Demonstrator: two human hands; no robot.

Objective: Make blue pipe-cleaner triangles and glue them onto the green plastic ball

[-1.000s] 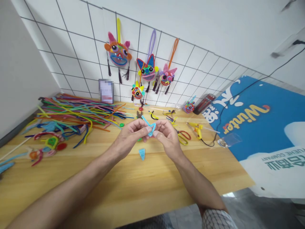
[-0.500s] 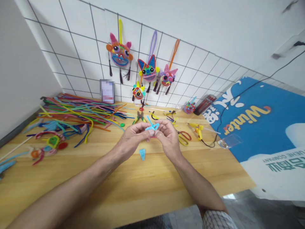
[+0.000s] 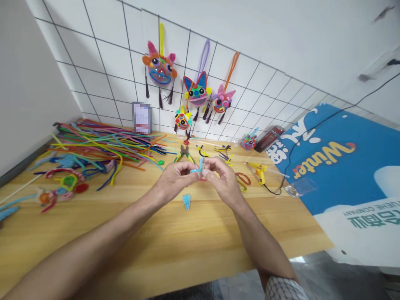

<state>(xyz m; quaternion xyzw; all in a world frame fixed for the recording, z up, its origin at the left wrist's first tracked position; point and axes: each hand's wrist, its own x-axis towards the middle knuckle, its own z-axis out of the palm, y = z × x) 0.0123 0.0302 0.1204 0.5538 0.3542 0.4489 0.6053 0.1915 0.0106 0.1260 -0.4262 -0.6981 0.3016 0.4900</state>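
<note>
surface (image 3: 203, 237): smooth wood, soft sheen | blue strip (image 3: 201, 164): fuzzy, matt | blue wedge (image 3: 186, 201): ribbed, matt | glue gun (image 3: 260, 171): smooth plastic | flask (image 3: 271, 136): glossy

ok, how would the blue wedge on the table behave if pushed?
The blue wedge probably slides rather than rolls, since it lies flat. Likely light, being small. Its close-packed ridges suggest it holds its shape.

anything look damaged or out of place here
Nothing looks plainly damaged or spilled. The heap of fuzzy strips at the far left of the table just looks untidy, its ends splayed different ways.
</note>
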